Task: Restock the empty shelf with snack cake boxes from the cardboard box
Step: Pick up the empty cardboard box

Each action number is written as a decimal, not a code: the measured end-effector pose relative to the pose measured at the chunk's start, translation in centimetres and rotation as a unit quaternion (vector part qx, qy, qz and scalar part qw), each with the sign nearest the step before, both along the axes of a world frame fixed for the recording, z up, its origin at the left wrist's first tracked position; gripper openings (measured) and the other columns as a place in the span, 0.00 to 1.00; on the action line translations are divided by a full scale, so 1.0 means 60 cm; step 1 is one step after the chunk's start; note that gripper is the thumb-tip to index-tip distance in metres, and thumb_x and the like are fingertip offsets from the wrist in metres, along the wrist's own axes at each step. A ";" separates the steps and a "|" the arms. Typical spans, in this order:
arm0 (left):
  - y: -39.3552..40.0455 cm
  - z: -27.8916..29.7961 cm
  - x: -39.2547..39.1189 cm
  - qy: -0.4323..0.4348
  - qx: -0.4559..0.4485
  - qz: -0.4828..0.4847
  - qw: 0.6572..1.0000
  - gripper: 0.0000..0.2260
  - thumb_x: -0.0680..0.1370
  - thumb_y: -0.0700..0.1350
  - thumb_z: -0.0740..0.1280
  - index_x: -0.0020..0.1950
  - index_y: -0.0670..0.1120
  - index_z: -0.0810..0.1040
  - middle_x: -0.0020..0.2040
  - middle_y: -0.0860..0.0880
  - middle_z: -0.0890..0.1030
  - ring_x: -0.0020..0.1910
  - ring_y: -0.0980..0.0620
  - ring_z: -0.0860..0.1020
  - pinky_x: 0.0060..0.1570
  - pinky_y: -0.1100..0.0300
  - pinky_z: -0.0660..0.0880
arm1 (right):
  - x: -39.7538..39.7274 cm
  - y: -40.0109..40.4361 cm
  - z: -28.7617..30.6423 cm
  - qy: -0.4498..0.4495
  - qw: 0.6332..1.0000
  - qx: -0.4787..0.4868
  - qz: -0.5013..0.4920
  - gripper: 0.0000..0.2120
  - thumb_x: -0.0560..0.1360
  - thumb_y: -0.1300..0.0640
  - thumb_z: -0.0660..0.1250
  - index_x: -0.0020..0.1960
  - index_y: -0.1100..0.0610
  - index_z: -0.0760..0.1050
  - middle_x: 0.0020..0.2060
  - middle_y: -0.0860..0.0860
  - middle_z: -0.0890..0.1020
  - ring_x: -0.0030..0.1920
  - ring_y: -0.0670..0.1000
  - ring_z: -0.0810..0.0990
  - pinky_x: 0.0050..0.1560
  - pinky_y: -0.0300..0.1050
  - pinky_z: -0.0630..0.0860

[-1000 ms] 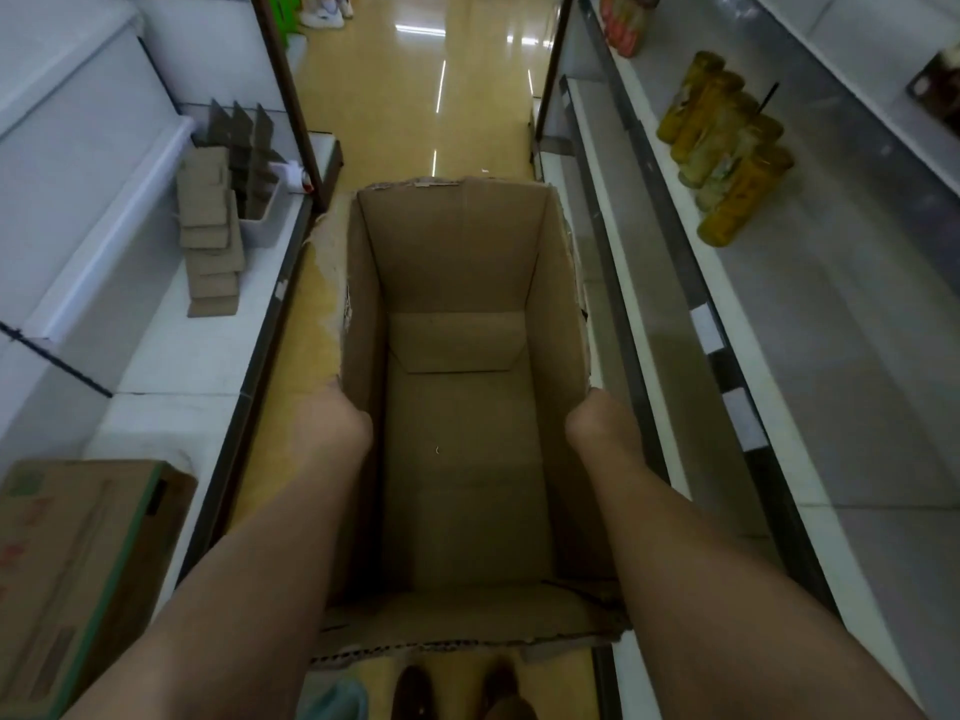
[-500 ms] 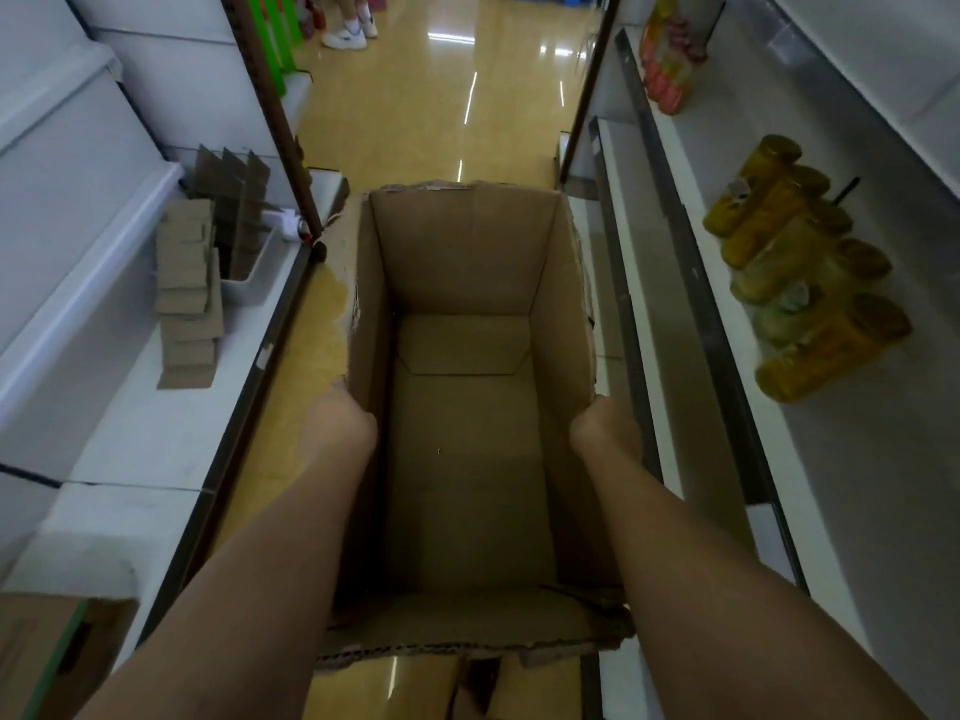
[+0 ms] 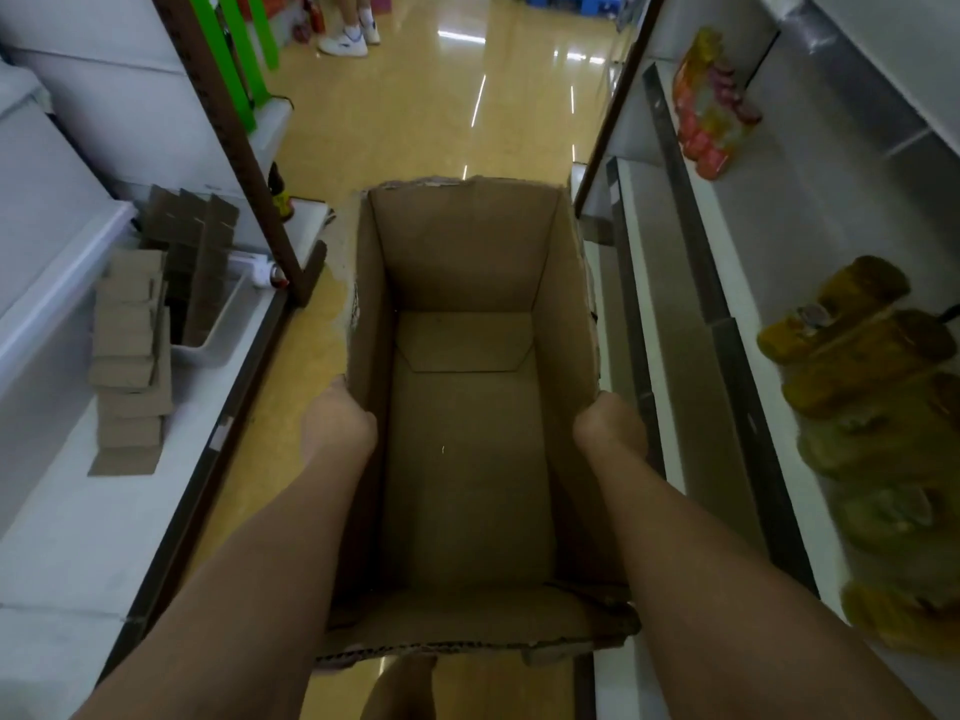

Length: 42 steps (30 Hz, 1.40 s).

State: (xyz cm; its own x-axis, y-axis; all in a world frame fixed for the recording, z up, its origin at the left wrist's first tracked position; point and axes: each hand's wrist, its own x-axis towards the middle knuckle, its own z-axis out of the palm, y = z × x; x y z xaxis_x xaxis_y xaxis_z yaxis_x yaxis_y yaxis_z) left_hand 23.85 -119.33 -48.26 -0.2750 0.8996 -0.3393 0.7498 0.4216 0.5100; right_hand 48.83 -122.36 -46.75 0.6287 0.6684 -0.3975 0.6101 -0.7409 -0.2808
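Carried farther down the aisle, the box sits empty between both hands: left hand and right hand each curl over a side wall. Restocking looks finished; bottles pass right.

The cardboard box sits between my left hand and right hand, shelves on either side, jars on the right shelf.

Shop aisle: glossy yellow floor between long white shelves with price-strip edges, stocked with yellow packs, probably snacks (blurred), and red-orange packets; another shopper's sneakers at the far end.
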 end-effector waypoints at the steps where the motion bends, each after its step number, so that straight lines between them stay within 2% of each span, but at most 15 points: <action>1: 0.041 -0.001 0.004 0.001 -0.001 -0.004 1.000 0.22 0.76 0.34 0.60 0.71 0.41 0.67 0.57 0.39 0.78 0.54 0.41 0.78 0.49 0.52 0.76 | 0.003 0.043 -0.001 0.001 1.000 0.000 0.003 0.12 0.81 0.61 0.55 0.60 0.61 0.74 0.53 0.57 0.79 0.53 0.55 0.79 0.45 0.44 0.71; 5: 0.181 -0.002 0.011 0.008 -0.013 0.004 1.000 0.19 0.78 0.36 0.61 0.69 0.42 0.69 0.57 0.40 0.78 0.55 0.42 0.78 0.51 0.52 0.76 | 0.009 0.188 0.005 -0.008 1.000 -0.018 0.018 0.11 0.81 0.62 0.56 0.59 0.61 0.73 0.53 0.58 0.78 0.53 0.56 0.79 0.45 0.45 0.71; 8: 0.289 0.001 0.012 -0.008 -0.017 0.009 1.000 0.20 0.78 0.37 0.61 0.70 0.42 0.67 0.59 0.40 0.77 0.57 0.42 0.77 0.57 0.47 0.76 | 0.015 0.300 0.004 -0.012 1.000 -0.015 0.012 0.11 0.81 0.62 0.56 0.60 0.62 0.73 0.54 0.58 0.78 0.53 0.56 0.79 0.46 0.45 0.71; 15: 0.508 -0.002 0.047 -0.007 -0.009 0.017 1.000 0.20 0.78 0.36 0.61 0.70 0.43 0.67 0.62 0.39 0.75 0.61 0.40 0.75 0.61 0.44 0.72 | 0.052 0.520 -0.007 -0.005 1.000 -0.005 0.003 0.11 0.81 0.61 0.56 0.59 0.62 0.72 0.54 0.59 0.78 0.53 0.56 0.79 0.44 0.44 0.71; 18: 0.623 -0.008 0.078 -0.009 -0.013 0.015 1.000 0.21 0.79 0.37 0.60 0.72 0.43 0.65 0.65 0.38 0.73 0.64 0.40 0.72 0.64 0.44 0.70 | 0.080 0.639 -0.015 0.008 1.000 0.004 -0.004 0.10 0.81 0.61 0.56 0.58 0.62 0.73 0.54 0.59 0.78 0.53 0.56 0.79 0.48 0.45 0.73; 21: 0.734 -0.005 0.115 -0.002 -0.021 0.027 0.999 0.21 0.79 0.37 0.60 0.72 0.43 0.66 0.64 0.38 0.73 0.63 0.40 0.73 0.62 0.45 0.71 | 0.112 0.750 -0.013 0.025 1.000 0.012 0.001 0.10 0.80 0.62 0.56 0.58 0.62 0.73 0.54 0.59 0.78 0.53 0.57 0.79 0.53 0.48 0.77; 28: 0.968 -0.013 0.181 0.037 -0.035 0.028 0.998 0.21 0.77 0.36 0.61 0.70 0.40 0.67 0.63 0.37 0.75 0.62 0.37 0.74 0.61 0.44 0.72 | 0.182 1.004 0.001 0.018 1.000 -0.005 0.009 0.11 0.81 0.61 0.56 0.58 0.61 0.74 0.55 0.59 0.77 0.55 0.57 0.78 0.55 0.50 0.76; 31: 1.065 -0.010 0.198 0.044 -0.036 0.027 0.998 0.20 0.77 0.37 0.61 0.69 0.38 0.68 0.62 0.37 0.75 0.61 0.37 0.74 0.60 0.43 0.72 | 0.201 1.115 0.011 0.054 0.998 0.005 -0.007 0.13 0.81 0.59 0.54 0.59 0.62 0.74 0.57 0.57 0.77 0.53 0.56 0.77 0.46 0.44 0.74; 32: 1.094 -0.012 0.201 0.045 -0.034 0.031 0.998 0.19 0.77 0.36 0.61 0.68 0.38 0.68 0.61 0.37 0.75 0.60 0.37 0.74 0.59 0.44 0.73 | 0.205 1.147 0.014 0.051 0.999 0.008 0.002 0.13 0.81 0.59 0.54 0.59 0.62 0.74 0.57 0.57 0.77 0.54 0.56 0.77 0.46 0.44 0.74; 34: 1.164 -0.014 0.206 0.044 -0.026 0.042 0.998 0.17 0.76 0.36 0.61 0.65 0.37 0.70 0.59 0.36 0.76 0.57 0.36 0.75 0.57 0.43 0.74 | 0.208 1.220 0.024 0.025 0.999 0.004 0.039 0.13 0.81 0.60 0.54 0.60 0.61 0.73 0.58 0.59 0.76 0.57 0.57 0.77 0.53 0.47 0.74; 36: 1.236 -0.018 0.208 0.039 -0.017 0.053 0.998 0.16 0.77 0.35 0.61 0.64 0.35 0.71 0.59 0.34 0.76 0.57 0.35 0.75 0.56 0.45 0.73 | 0.208 1.293 0.033 0.030 0.996 0.003 0.083 0.14 0.80 0.62 0.55 0.61 0.63 0.73 0.58 0.60 0.77 0.59 0.59 0.76 0.55 0.48 0.73; 38: 1.312 -0.017 0.205 0.046 -0.031 0.069 0.996 0.16 0.77 0.36 0.61 0.65 0.36 0.70 0.58 0.35 0.77 0.56 0.36 0.76 0.51 0.48 0.73 | 0.206 1.374 0.032 0.037 0.993 0.003 0.110 0.14 0.79 0.62 0.55 0.61 0.63 0.74 0.55 0.59 0.78 0.57 0.58 0.77 0.52 0.48 0.73; 39: 1.345 -0.014 0.203 0.052 -0.043 0.078 0.995 0.17 0.78 0.37 0.62 0.66 0.37 0.70 0.58 0.36 0.77 0.56 0.37 0.76 0.49 0.50 0.73 | 0.203 1.414 0.031 0.027 0.993 -0.003 0.113 0.13 0.79 0.62 0.56 0.60 0.62 0.74 0.49 0.57 0.78 0.53 0.57 0.77 0.48 0.48 0.72; 41: 1.418 -0.006 0.199 0.063 -0.060 0.088 0.992 0.18 0.78 0.38 0.62 0.67 0.36 0.69 0.59 0.36 0.77 0.58 0.37 0.76 0.51 0.50 0.74 | 0.194 1.502 0.029 0.007 0.994 -0.019 0.110 0.10 0.80 0.63 0.57 0.56 0.60 0.75 0.40 0.54 0.74 0.46 0.54 0.76 0.42 0.45 0.71; 42: 1.448 -0.004 0.196 0.066 -0.060 0.097 0.991 0.17 0.78 0.38 0.62 0.67 0.35 0.70 0.59 0.35 0.77 0.58 0.37 0.75 0.52 0.49 0.74 | 0.190 1.540 0.027 0.007 0.994 -0.019 0.109 0.09 0.80 0.63 0.57 0.55 0.59 0.75 0.39 0.53 0.73 0.45 0.53 0.76 0.41 0.44 0.70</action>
